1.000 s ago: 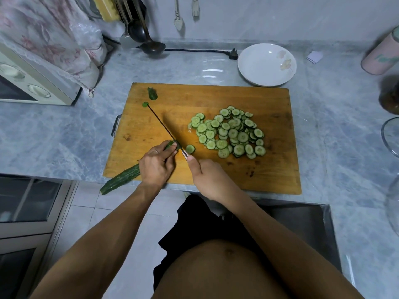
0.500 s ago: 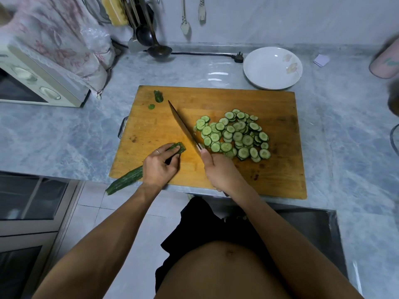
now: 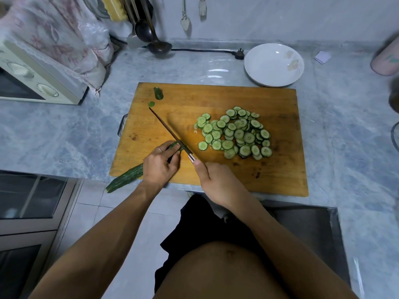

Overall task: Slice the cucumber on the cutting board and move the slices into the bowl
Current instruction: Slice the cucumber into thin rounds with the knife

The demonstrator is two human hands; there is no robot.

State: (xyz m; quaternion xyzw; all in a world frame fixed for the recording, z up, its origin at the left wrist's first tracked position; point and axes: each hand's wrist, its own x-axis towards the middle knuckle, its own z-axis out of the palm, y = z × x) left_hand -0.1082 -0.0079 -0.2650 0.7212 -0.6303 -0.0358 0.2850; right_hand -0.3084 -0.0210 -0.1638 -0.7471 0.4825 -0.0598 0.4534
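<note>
Cucumber (image 3: 127,177): no legible labels.

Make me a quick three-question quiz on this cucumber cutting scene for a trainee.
1. True or false: the white bowl already holds slices.
2. Which hand grips the knife? A) left B) right
3. Fill in: the whole end of the cucumber sticks out past the cutting board's ____ edge.

Key:
1. False; the slices lie piled on the board.
2. B; the right hand holds it while the left hand steadies the cucumber.
3. Near.
</note>
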